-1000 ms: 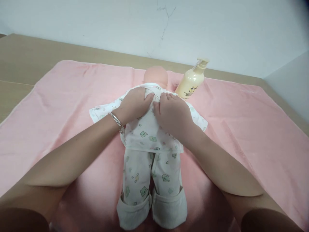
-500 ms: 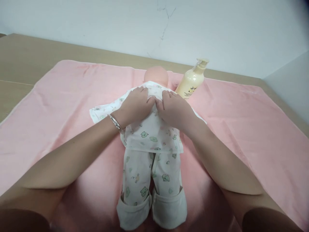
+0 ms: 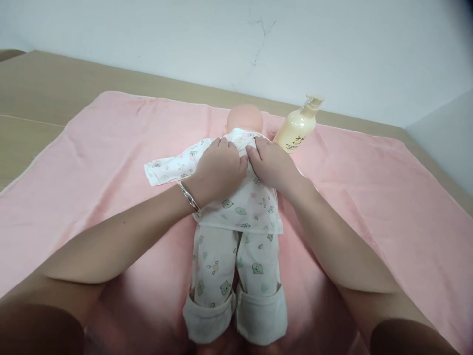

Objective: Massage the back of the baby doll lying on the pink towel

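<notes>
A baby doll [image 3: 244, 117] lies on a pink mat, dressed in a white printed shirt [image 3: 240, 209] and matching trousers [image 3: 256, 261] with wide turned-up cuffs. Its smooth head points away from me and no face shows. My left hand [image 3: 221, 165], with a bangle at the wrist, is closed on the shirt's upper part just below the neck. Beside it, my right hand [image 3: 271, 162] has its fingers curled on the same cloth, which is bunched between both hands. One printed sleeve [image 3: 168, 165] stretches out to the left; the right sleeve is mostly hidden behind my arm.
A pale yellow pump bottle [image 3: 297, 125] leans at a tilt right of the doll's head. Creases run across the pink mat [image 3: 369, 197]. It lies on a wooden table [image 3: 55, 88] that meets a cracked white wall [image 3: 166, 39] at the back.
The view has shifted slightly, so everything sits a little further right. The shirt between my hands is more bunched, and my fingers have shifted on it.
</notes>
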`<state>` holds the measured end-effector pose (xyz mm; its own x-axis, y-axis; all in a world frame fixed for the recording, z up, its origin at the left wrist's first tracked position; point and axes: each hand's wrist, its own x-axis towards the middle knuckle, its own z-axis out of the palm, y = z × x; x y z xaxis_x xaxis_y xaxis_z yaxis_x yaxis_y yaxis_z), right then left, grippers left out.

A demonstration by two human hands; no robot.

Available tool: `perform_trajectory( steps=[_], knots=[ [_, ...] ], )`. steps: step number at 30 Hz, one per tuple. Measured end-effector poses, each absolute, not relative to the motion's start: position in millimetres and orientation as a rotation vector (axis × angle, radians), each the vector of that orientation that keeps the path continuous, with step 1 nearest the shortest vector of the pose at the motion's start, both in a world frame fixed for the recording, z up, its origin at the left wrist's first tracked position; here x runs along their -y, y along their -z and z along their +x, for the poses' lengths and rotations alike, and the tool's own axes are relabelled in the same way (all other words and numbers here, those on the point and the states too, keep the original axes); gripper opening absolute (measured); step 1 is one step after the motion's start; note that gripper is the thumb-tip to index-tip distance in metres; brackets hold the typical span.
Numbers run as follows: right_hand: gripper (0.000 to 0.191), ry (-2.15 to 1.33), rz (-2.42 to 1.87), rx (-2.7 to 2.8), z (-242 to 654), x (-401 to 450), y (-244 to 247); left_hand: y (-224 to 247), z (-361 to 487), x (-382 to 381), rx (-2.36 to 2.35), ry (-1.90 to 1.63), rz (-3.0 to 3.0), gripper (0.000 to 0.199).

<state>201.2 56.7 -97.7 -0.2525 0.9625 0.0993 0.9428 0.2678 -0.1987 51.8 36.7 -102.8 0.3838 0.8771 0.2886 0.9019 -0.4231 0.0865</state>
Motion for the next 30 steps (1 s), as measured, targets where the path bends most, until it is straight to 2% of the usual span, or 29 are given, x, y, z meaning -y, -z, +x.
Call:
perform_trajectory(
  steps=[7,13,30],
  knots=[
    [0.04,0.154,-1.798,2.331,192,-34,100,105,43,-65,1.987,0.657,-2.579,0.035],
    [0.037,0.099,-1.781,2.287,192,-38,104,116,46,-64,2.013,0.875,-2.512,0.029],
    [0.038,0.137,-1.774,2.273,192,-39,107,118,45,-64,2.04,0.965,-2.526,0.029]
  ],
)
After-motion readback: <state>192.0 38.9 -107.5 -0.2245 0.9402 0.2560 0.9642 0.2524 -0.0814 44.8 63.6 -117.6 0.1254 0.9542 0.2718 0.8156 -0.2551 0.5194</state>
